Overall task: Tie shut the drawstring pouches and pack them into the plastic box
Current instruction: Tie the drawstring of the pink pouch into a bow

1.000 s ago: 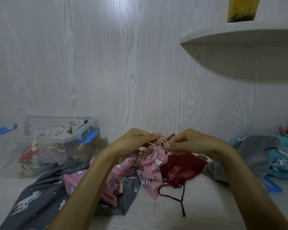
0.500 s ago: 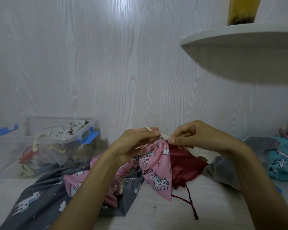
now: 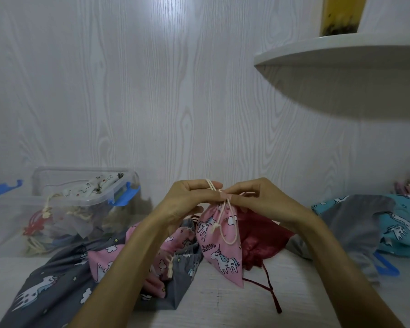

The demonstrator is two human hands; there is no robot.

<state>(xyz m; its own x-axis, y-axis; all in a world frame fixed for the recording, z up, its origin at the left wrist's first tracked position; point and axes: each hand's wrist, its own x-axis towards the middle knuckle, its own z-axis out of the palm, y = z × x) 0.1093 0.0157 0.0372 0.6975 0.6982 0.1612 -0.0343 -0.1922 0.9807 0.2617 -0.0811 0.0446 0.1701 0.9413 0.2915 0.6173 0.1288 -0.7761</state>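
pink pouch (image 3: pixel 221 242) reads "unicorn"; hands (image 3: pixel 187 200) pinch cord (image 3: pixel 220 209).

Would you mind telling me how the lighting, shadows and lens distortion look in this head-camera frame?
Head view: dim, cool light with a brighter patch on the wall at top centre; the shelf casts a broad soft shadow beneath it; wide-angle bending curves the edges; the left hand, right hand and pink pouch stay reasonably sharp.

There are two hands (image 3: pixel 187 202) (image 3: pixel 253 200), one clear box (image 3: pixel 81 209), two pink pouches (image 3: pixel 220 242) (image 3: pixel 104 259), one red pouch (image 3: pixel 260 235), one shelf (image 3: pixel 341 55). Grey and teal pouches overlap too much to count.
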